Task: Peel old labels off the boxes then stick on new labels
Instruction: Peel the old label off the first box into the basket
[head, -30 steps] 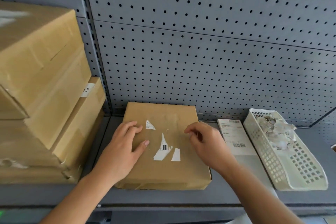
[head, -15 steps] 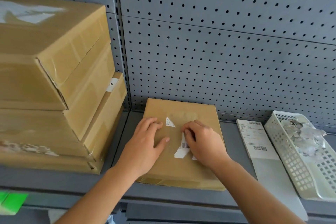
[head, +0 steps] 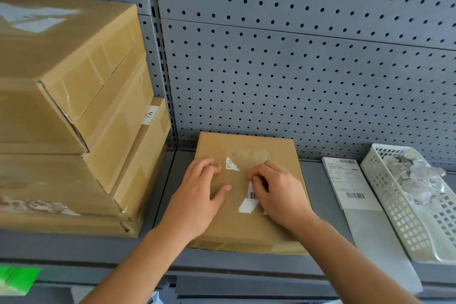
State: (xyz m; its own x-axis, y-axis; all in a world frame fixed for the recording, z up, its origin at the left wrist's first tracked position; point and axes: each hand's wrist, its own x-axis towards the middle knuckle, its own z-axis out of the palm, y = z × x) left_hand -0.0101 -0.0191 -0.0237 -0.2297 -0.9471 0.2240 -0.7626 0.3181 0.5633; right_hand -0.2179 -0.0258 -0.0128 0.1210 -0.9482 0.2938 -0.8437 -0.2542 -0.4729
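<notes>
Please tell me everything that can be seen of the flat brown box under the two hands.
The flat box is brown cardboard, shut, with glossy tape along its near edge. It lies flat on the grey shelf, its far edge near the pegboard wall. On top are torn white remains of an old label: a small triangular scrap and a barcode strip. The left hand rests on its top; the right hand pinches the strip's upper end.
</notes>
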